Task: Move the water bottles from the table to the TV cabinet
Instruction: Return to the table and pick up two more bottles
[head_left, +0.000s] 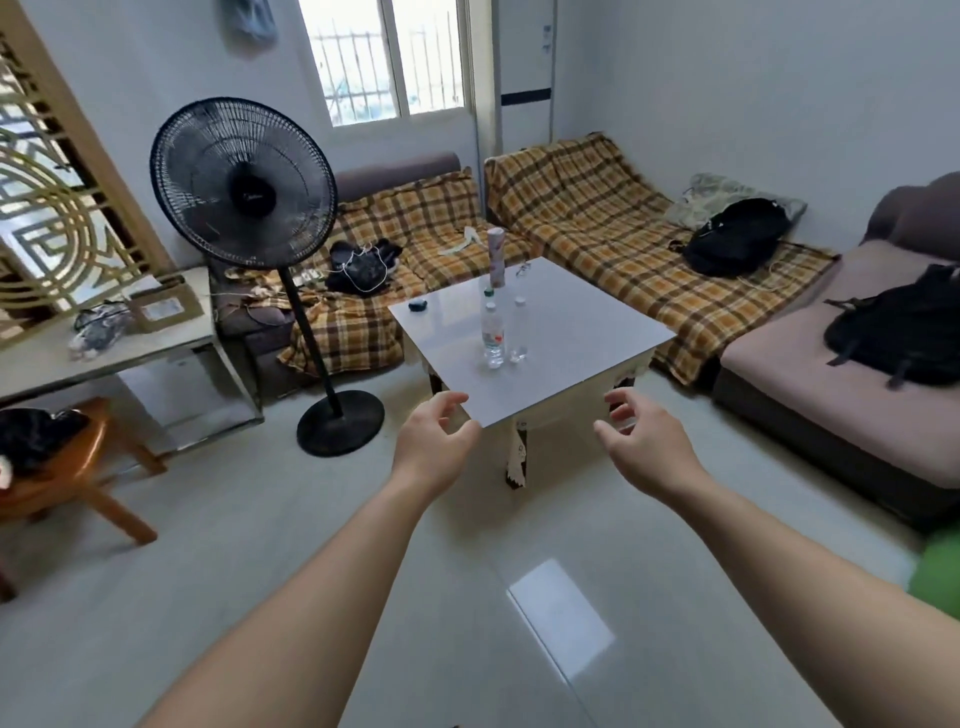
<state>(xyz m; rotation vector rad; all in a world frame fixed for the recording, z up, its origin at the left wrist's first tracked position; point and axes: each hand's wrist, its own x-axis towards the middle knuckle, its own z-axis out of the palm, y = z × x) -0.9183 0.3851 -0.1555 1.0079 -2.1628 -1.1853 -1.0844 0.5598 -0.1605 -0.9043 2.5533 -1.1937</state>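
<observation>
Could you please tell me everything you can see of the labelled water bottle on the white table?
The labelled water bottle is clear plastic with a green cap and a white label with red print around its middle. It stands upright on the glossy white table, near the centre, just left of a second clear bottle with a white cap; whether they touch is unclear. A tall patterned tube stands behind it. Neither hand touches it.

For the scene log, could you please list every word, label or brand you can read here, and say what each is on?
No text can be read for certain.
Fan: pale logo on the hub, too small to read.
Labelled bottle: red and green label, lettering blurred.
Second bottle: no label visible.
Tall tube on the table: patterned print, unreadable.
Cardboard box: white sticker, blurred.
</observation>
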